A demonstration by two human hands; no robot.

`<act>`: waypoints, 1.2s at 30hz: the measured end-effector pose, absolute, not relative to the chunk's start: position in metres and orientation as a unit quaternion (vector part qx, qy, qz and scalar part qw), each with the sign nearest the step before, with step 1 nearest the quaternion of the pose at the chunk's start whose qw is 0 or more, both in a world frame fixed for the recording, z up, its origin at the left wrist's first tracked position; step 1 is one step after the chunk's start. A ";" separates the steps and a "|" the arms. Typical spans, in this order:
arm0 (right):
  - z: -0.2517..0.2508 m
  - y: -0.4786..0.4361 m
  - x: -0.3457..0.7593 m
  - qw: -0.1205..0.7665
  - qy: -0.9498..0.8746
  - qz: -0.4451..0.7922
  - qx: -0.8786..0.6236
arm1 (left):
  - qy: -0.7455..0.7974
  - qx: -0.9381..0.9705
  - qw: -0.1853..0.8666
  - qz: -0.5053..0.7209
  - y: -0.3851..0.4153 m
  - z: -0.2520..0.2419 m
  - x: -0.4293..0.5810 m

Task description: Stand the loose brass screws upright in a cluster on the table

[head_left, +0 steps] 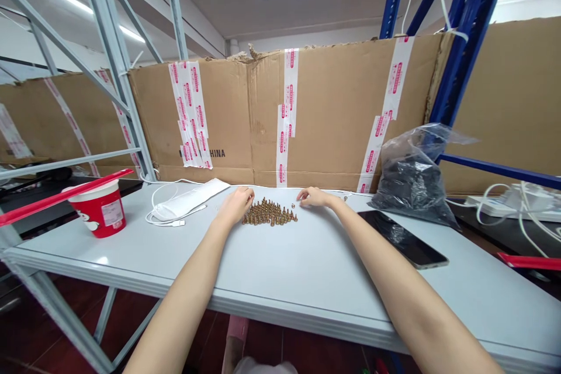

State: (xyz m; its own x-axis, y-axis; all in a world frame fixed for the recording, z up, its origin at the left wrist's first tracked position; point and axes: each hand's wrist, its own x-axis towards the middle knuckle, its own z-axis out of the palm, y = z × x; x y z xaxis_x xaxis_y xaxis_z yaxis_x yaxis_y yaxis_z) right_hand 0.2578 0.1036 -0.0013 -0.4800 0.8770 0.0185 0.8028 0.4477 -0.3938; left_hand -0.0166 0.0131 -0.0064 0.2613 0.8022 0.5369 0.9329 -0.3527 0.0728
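A dense cluster of small brass-coloured screws (269, 213), most of them upright with their tips up, stands on the grey-white table (280, 263). My left hand (236, 203) is at the cluster's left edge, its fingers curled towards the screws; whatever may be between the fingertips is hidden. To the right of the cluster, my right hand (313, 196) is low over the table with bent fingers slightly apart, and I see nothing held in it. A loose small screw (293, 205) lies between its fingertips and the cluster.
On the left are a red paper cup (99, 210) and a white power strip (190, 198) with its cable. A black phone (403, 239) and a clear bag of dark contents (414, 181) lie right. A taped cardboard wall (335, 117) closes the back.
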 end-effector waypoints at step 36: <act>0.011 0.061 0.142 0.531 -0.658 0.459 -0.272 | -0.467 -0.755 0.324 -0.326 0.004 0.003 0.000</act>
State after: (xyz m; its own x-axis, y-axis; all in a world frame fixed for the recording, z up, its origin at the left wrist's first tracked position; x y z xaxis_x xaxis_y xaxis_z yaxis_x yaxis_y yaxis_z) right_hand 0.1418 0.0608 0.0108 -0.2872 0.8456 0.4500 -0.1299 0.4311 -0.8929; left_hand 0.0000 0.0036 0.0028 0.3502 0.4936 0.7960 0.9173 -0.3527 -0.1848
